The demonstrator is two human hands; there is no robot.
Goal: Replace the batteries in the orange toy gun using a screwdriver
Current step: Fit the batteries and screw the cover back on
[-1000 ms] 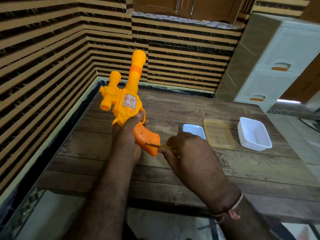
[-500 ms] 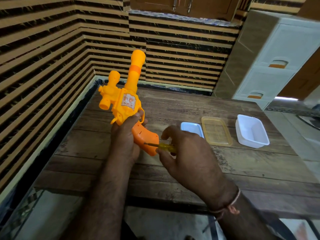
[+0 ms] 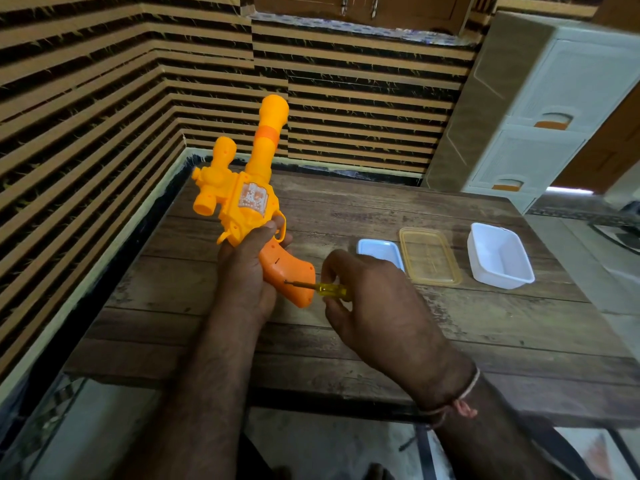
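Since the earlier frame the grip on the screwdriver (image 3: 317, 288) has been loosened: more of its translucent yellow handle is now exposed, while the toy gun (image 3: 242, 202) is kept almost where it was. The gun is held left of centre in the frame, above the wooden table (image 3: 485, 323), barrel pointed up toward the striped wall (image 3: 86, 98). It is gripped at the trigger area by the left hand (image 3: 247, 271), fingers wrapped round the body. The screwdriver handle is pinched by the curled fingers and thumb of the right hand (image 3: 377, 306), just right of the darker orange grip. The thin metal shaft is laid nearly level, its tip set against the grip's side, presumably on the cover screw. The long axis of the tool runs leftward from the fingers into the grip. Smooth moulded plastic is seen on the gun; rough planks beneath. Two white trays (image 3: 498, 254) and a clear lid (image 3: 429, 258) are lined up at centre right.
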